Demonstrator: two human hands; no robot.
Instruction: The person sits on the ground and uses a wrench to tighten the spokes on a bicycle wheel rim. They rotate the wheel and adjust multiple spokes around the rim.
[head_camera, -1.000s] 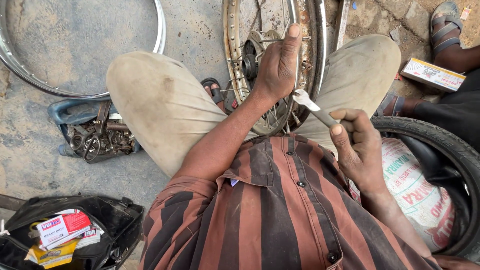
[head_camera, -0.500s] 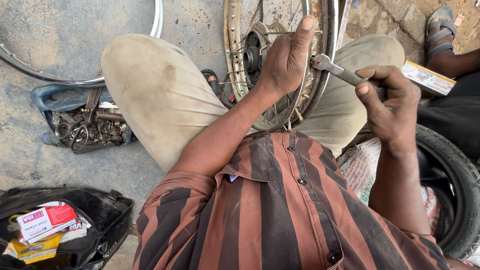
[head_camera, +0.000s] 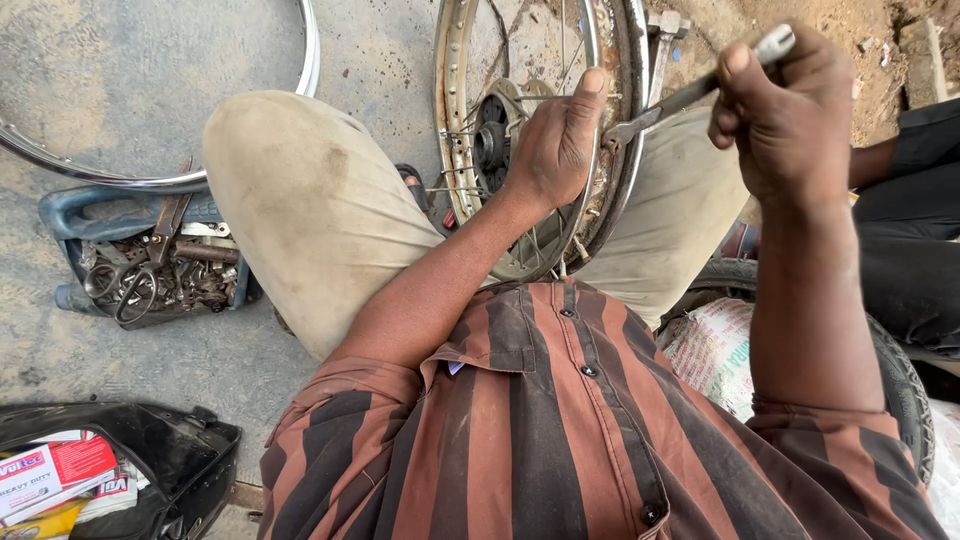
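Observation:
A spoked metal wheel rim (head_camera: 455, 120) with a dark hub (head_camera: 491, 143) stands upright between my knees. My left hand (head_camera: 560, 140) lies over its right side, fingers curled on the rim. My right hand (head_camera: 785, 105) is raised at the upper right, closed around the handle of a grey metal spanner (head_camera: 690, 92). The spanner's jaw end points down-left and meets the rim just beside my left thumb.
A second bare rim (head_camera: 160, 180) lies on the concrete at the left. Below it sits a blue tray of rusty tools and scissors (head_camera: 150, 270). A black bag with small boxes (head_camera: 110, 470) is at the bottom left. A tyre (head_camera: 895, 370) and another person's dark-clothed legs (head_camera: 915, 260) are at the right.
My right hand has risen from beside my chest to the upper right, carrying the spanner up to the rim's edge. My left hand has stayed on the rim.

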